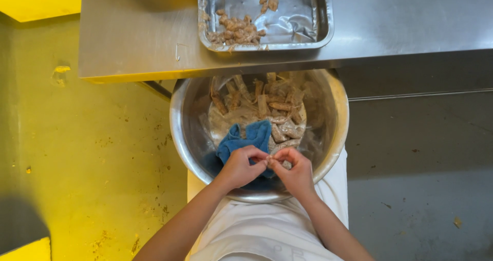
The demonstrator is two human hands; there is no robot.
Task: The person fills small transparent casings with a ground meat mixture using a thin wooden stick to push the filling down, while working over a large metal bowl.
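1. The left hand (pixel 240 166) is curled up, with its fingers pinched tight on a small shrimp (pixel 268 160).
2. The right hand (pixel 294 169) is curled too, and its fingertips pinch the same shrimp from the other side.
3. The two hands meet in the middle, so their fingertips touch.
4. The shrimp is tiny and pale, and the fingers hide most of it.
5. Both hands are just above the near side of a big round metal bowl (pixel 336 118).
6. The bowl is shiny and smooth, with a thin rim.
7. A soft blue cloth (pixel 245 139) lies crumpled in the bowl, right under the left hand.
8. A pile of shrimps (pixel 267 107) sits in the bowl beyond the cloth; they look brown, grey and wet.
9. Both forearms come up from the bottom of the picture and lean in toward each other, like a pointy roof.
10. The wrists bend down toward the bowl.
11. The person wears a white apron (pixel 267 230).
12. Above the bowl is a flat, shiny steel counter (pixel 133 30).
13. A square metal tray (pixel 321 32) sits on the counter, with a small heap of shrimp bits (pixel 235 29) in its left corner.
14. The floor (pixel 92 153) on the left is yellow and spotty.
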